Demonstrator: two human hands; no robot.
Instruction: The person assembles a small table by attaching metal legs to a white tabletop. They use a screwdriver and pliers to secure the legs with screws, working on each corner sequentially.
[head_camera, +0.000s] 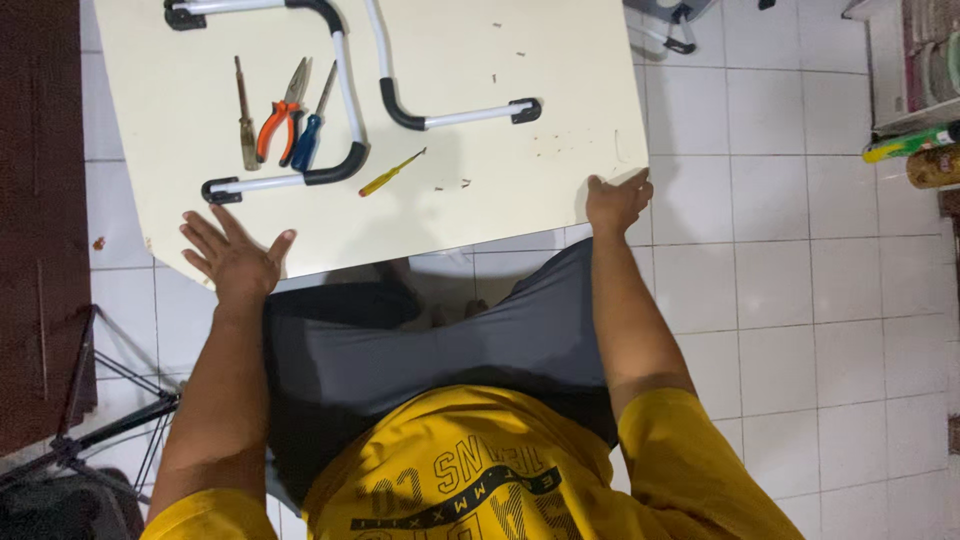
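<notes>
A: Head view: left hand spread flat, unclenched, on the cream board's near corner; right hand clasping the opposite corner edge.

B: Risky. Loose on top: pliers, screwdrivers, small screws. Tilting the board, resting over the tiled floor, likely means sliding tools and lost screws.

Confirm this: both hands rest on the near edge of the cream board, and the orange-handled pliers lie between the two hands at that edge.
Not quite. The left hand and right hand do rest on the cream board, but the head view shows the orange-handled pliers farther up the board, between two screwdrivers, above the left hand.
</notes>
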